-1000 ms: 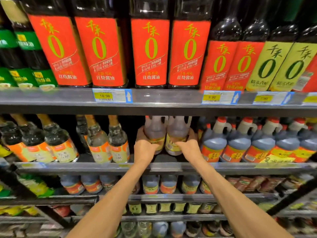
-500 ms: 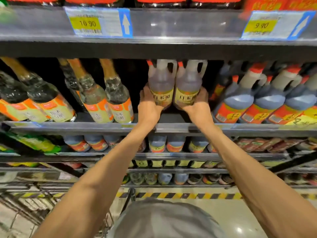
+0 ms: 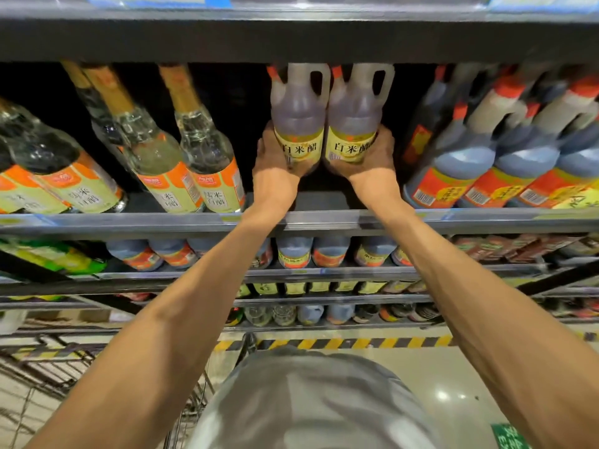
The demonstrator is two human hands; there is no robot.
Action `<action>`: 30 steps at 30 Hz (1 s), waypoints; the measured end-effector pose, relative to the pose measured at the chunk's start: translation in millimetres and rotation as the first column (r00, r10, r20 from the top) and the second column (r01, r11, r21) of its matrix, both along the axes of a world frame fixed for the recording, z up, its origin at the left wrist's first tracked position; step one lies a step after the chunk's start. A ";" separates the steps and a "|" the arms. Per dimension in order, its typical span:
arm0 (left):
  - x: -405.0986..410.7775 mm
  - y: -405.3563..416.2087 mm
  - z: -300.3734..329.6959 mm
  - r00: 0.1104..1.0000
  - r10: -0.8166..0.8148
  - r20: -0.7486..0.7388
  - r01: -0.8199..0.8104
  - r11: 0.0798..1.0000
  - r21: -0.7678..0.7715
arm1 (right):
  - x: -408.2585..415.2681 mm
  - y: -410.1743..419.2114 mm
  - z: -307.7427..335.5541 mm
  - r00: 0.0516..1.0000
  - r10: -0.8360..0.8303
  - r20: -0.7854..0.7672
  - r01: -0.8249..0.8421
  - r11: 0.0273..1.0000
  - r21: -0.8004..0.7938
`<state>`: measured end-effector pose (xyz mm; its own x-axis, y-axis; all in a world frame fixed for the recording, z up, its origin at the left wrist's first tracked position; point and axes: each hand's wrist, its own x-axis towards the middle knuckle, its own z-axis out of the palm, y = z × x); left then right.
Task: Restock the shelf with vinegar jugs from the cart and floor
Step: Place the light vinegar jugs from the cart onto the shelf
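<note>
Two pale vinegar jugs with yellow labels and handles stand side by side, touching, in a dark gap on the shelf (image 3: 324,218). My left hand (image 3: 275,160) is wrapped around the base of the left jug (image 3: 299,118). The right jug (image 3: 355,121) is gripped low on its label by my right hand (image 3: 372,157). Both jugs are upright. Whether their bottoms rest on the shelf board is hidden by my hands.
Clear glass vinegar bottles (image 3: 201,150) with orange labels stand left of the gap. Dark jugs with red caps (image 3: 470,157) crowd the right. The shelf above (image 3: 291,37) hangs close over the jug handles. A wire cart (image 3: 48,367) sits lower left by the striped floor tape (image 3: 340,343).
The view has tilted down and drawn closer to the shelf. Both hands stay on the two jugs, which now sit slightly further forward in the gap.
</note>
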<state>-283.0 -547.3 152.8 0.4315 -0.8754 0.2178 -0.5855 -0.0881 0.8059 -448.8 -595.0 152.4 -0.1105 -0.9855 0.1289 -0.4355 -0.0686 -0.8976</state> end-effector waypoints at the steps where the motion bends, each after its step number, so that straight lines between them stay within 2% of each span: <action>1: 0.1 -0.1 -0.5 1.000 -0.003 -0.001 0.003 1.000 0.004 | 0.0 0.3 0.1 1.000 0.006 0.010 -0.006 1.000 -0.004; 9: 4.7 -3.6 -2.8 0.999 -0.029 0.035 0.028 0.999 0.047 | -0.3 -2.6 -2.0 0.999 0.028 0.036 -0.028 1.000 0.004; 14: 3.0 -2.4 1.8 0.998 -0.029 0.046 0.025 0.995 0.096 | 0.4 3.4 4.4 0.999 0.036 -0.002 -0.036 0.999 0.018; 18: -1.5 2.5 14.9 0.999 -0.039 -0.029 0.043 0.984 0.174 | -1.9 2.8 -0.8 0.997 0.078 -0.015 -0.077 0.996 0.038; 21: -8.3 20.4 21.9 0.998 -0.042 0.054 0.034 0.989 0.143 | -10.1 13.7 -6.9 0.987 0.109 -0.115 -0.107 0.994 0.018; 23: -12.8 39.0 21.4 0.993 -0.039 0.112 0.029 0.996 0.086 | -14.7 38.9 8.2 0.965 0.150 -0.217 -0.139 0.988 0.062; 25: -18.9 59.8 19.2 0.984 -0.024 0.175 0.016 0.999 0.045 | -17.4 60.7 22.6 0.923 0.215 -0.320 -0.192 0.976 0.102; 28: -29.1 95.4 15.5 0.973 -0.023 0.231 0.023 1.000 0.001 | -20.4 89.8 34.5 0.881 0.257 -0.397 -0.252 0.966 0.065; 30: -35.0 123.3 15.5 0.969 -0.025 0.248 0.025 1.000 0.006 | -22.3 109.4 38.8 0.814 0.308 -0.492 -0.334 0.942 0.037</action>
